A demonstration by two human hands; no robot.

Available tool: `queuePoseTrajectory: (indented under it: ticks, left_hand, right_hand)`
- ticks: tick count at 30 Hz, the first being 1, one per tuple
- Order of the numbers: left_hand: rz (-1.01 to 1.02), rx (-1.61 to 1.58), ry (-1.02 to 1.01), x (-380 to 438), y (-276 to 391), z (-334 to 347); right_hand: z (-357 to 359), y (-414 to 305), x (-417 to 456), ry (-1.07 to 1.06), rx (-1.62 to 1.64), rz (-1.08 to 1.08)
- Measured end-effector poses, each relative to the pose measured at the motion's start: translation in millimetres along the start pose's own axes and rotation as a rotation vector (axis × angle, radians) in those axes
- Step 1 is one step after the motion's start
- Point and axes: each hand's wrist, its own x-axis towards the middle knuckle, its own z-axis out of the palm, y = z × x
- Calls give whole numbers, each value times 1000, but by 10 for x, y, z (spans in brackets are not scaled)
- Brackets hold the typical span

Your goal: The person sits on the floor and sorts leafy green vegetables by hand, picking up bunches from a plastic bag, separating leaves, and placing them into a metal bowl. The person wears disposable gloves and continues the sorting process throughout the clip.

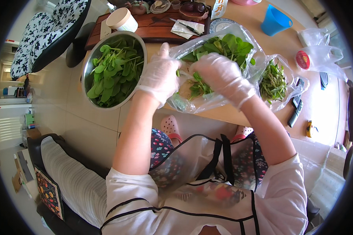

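Note:
Both my hands wear thin see-through plastic gloves. My left hand [160, 75] is closed, thumb pointing away from me, beside the steel bowl; a bit of green stem shows at its fingers. My right hand [220, 75] hangs over the clear plastic bag [194, 105] with curled, blurred fingertips, so I cannot see whether they pinch anything. On the opened bag lie leafy greens [231, 44] at the far side and a smaller sprig [200, 86] between my hands. The metal bowl [142, 48] on the left holds many loose green leaves [111, 73].
Right of the bag, another plastic bag holds trimmed greens [273, 80]. Beyond sit remote controls [295, 113], a tape measure [309, 129] and a blue plastic bin [275, 22]. A wooden tea tray [156, 33] with a white tub [123, 20] stands behind the bowl.

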Motion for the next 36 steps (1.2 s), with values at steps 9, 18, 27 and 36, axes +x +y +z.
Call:
queuePoseTrajectory:
  ticks: [9, 18, 27, 36]
  left_hand:
    - [-141, 90, -231, -30, -87, -92]
    - [-135, 147, -309, -72, -57, -194]
    - [-132, 198, -272, -143, 21, -262]
    - [-96, 225, -179, -243, 127, -461]
  right_hand:
    - [636, -460, 103, -18, -9, -202]
    - [365, -90, 7, -152, 14, -233]
    - [-88, 450, -101, 62, 326, 97]
    - [54, 629, -246, -154, 185, 120]
